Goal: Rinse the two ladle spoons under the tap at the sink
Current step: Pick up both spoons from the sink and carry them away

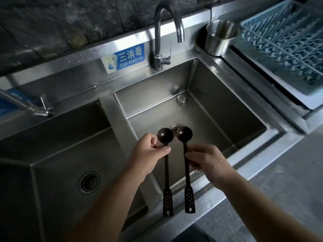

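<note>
Two dark brown ladle spoons hang side by side over the right steel sink basin (pixel 236 109), bowls up near the drain, perforated handle ends pointing toward me. My left hand (pixel 148 152) pinches the left ladle (pixel 166 135) just below its bowl. My right hand (pixel 206 159), wet with droplets, grips the stem of the right ladle (pixel 184 133). The curved chrome tap (pixel 167 25) stands behind the basin, spout well above the ladles. No water stream is visible.
A second basin (pixel 61 154) with a round drain lies at the left, with another tap (pixel 40 109) above it. A steel cup (pixel 218 37) stands at the back right corner. A blue dish rack (pixel 286 41) sits on the right drainboard.
</note>
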Motion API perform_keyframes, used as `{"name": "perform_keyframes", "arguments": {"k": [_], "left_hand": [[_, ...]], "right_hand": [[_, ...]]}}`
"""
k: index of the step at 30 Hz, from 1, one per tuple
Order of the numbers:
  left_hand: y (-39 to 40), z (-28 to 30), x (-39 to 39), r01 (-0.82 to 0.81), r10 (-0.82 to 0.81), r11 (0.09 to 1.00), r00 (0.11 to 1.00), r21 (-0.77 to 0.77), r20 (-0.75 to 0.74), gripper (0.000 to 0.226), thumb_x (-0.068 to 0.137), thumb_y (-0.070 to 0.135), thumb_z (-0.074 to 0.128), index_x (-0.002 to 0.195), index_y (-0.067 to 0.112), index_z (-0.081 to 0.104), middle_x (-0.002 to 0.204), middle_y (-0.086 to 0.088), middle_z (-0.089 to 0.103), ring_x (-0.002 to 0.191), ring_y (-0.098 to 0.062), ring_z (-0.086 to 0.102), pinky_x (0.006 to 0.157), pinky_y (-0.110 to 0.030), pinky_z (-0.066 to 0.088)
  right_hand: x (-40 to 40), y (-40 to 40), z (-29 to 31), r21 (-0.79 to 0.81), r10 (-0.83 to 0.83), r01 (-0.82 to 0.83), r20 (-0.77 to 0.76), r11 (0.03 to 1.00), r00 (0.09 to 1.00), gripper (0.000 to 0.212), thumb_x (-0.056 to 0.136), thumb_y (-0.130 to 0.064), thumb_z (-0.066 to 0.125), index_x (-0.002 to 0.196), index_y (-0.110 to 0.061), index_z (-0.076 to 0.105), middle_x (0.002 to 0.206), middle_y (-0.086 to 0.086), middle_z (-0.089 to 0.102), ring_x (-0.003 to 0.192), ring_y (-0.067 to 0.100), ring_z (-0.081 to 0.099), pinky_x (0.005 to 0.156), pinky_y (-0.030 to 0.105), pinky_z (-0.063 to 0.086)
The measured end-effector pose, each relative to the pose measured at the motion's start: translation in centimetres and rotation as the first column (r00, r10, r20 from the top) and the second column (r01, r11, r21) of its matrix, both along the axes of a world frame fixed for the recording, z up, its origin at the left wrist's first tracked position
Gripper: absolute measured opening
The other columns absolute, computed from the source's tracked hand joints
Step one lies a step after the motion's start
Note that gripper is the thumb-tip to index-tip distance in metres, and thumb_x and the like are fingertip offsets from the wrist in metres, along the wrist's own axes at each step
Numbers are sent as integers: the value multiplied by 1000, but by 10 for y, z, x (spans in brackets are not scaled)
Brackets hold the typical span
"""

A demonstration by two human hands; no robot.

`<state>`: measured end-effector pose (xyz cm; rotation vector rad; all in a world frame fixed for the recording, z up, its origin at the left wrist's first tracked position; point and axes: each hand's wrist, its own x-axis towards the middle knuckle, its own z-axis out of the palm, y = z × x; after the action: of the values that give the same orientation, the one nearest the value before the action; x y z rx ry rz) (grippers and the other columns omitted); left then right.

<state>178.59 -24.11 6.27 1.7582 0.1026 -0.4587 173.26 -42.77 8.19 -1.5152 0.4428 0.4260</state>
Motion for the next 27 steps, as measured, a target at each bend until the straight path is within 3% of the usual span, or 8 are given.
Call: {"name": "perform_keyframes", "arguments": {"k": [5, 9, 13, 18, 22, 27], "left_hand": [[32, 15, -65, 168, -168, 983, 986, -76, 4, 45, 75, 8, 74, 68, 24, 32, 70, -4, 51, 59, -12, 43, 56, -29, 35], [35, 29, -115, 291, -289, 955, 956, -65, 45, 47, 74, 7, 74, 68, 23, 31, 67, -1, 49, 56, -10, 41, 53, -29, 33], [23, 40, -166, 449, -445, 893, 892, -39, 78, 47, 75, 4, 75, 69, 22, 31, 65, -1, 50, 59, -12, 44, 58, -31, 38], [-15, 50, -240, 665, -658, 746, 745, -43, 111, 48, 76, 5, 75, 68, 22, 30, 52, 13, 50, 50, -4, 44, 58, -29, 37], [-54, 55, -318, 789, -782, 613, 613, -40, 110, 47, 76, 4, 75, 69, 21, 31, 56, 6, 48, 52, -8, 42, 57, -30, 35], [-99, 57, -448, 931, -925, 364, 366, -37, 100, 44, 78, 5, 76, 72, 18, 34, 60, 0, 49, 52, -10, 40, 53, -29, 31]], "right_hand": [[-96, 47, 14, 70, -185, 183, 21, 981, 983, 27, 86, 4, 57, 64, -9, 67, 62, 14, 50, 51, 16, 43, 48, 24, 32], [-174, 75, 15, 139, -346, 340, 18, 930, 938, 6, 75, -7, 63, 72, -5, 68, 61, 11, 51, 51, 15, 44, 46, 22, 31], [-250, 81, 21, 179, -513, 496, 57, 849, 857, 5, 73, -11, 65, 69, -11, 66, 61, 6, 54, 50, 12, 50, 46, 20, 38], [-345, 72, 27, 193, -711, 687, 102, 701, 696, 31, 87, 4, 61, 64, -13, 72, 58, 0, 62, 48, 6, 56, 45, 16, 44], [-435, 69, 37, 162, -831, 815, 117, 556, 543, 23, 87, 3, 62, 71, -9, 72, 64, 8, 59, 51, 11, 53, 49, 19, 43], [-576, 73, 43, 123, -940, 934, 117, 334, 321, 16, 88, 1, 60, 77, -5, 70, 62, 12, 54, 51, 13, 47, 45, 18, 36]]}}
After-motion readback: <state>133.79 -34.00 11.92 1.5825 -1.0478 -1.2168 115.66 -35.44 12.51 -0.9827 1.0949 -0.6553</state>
